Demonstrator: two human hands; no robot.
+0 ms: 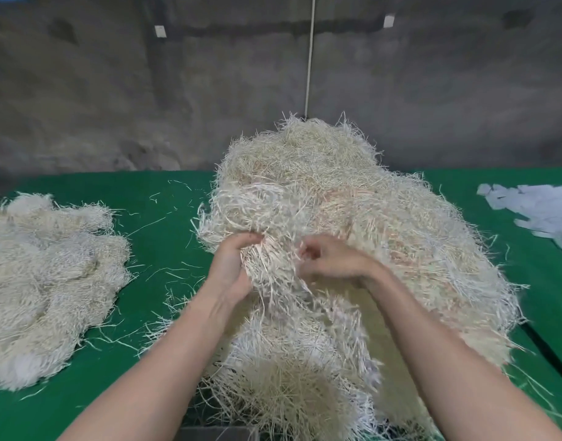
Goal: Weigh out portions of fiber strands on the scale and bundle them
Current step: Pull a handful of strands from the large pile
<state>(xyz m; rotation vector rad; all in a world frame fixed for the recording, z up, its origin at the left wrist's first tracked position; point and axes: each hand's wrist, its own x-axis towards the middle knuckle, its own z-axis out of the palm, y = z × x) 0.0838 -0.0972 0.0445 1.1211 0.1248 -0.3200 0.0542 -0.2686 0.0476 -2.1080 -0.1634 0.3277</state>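
A tall heap of pale fiber strands fills the middle of the green table. My left hand grips a tuft of strands at the heap's front left side, thumb on top. My right hand is just to its right, fingers curled into the same part of the heap and pinching strands. A clump of strands hangs down between my forearms toward the table's front edge. No scale shows in the head view.
A second, flatter pile of fiber bundles lies at the left. White paper slips lie at the far right. Loose strands litter the green surface. A grey wall with a white cord stands behind. A dark strip crosses the right edge.
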